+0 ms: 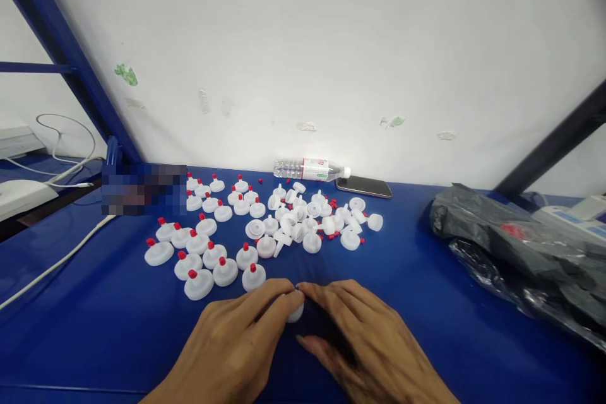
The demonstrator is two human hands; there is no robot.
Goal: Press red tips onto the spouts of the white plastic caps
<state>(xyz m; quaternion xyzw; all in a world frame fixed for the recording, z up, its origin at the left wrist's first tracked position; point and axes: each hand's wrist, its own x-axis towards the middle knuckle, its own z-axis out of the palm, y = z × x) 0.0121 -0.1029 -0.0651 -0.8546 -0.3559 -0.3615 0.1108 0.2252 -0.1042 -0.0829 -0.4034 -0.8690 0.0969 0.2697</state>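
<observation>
Near the front of the blue table, my left hand [240, 334] pinches a white funnel-shaped plastic cap [296, 314], most of it covered by my fingers. My right hand [362, 328] is close on its right side, fingertips meeting the left ones at the cap's top. Its thumb stands apart from its fingers, and nothing shows between them. To the left, several white caps with red tips [199, 284] stand upright in loose rows. Beyond my hands lies a jumbled pile of white caps [311, 242] without red tips, with small red tips [331, 235] scattered among them.
A clear plastic bottle [315, 169] lies along the wall, beside a dark phone [364, 187]. At the right, a grey-black plastic bag [502, 233] covers part of the blue table [398, 271]. A white cable [61, 257] runs across the left side. Blue frame posts [80, 44] flank the table.
</observation>
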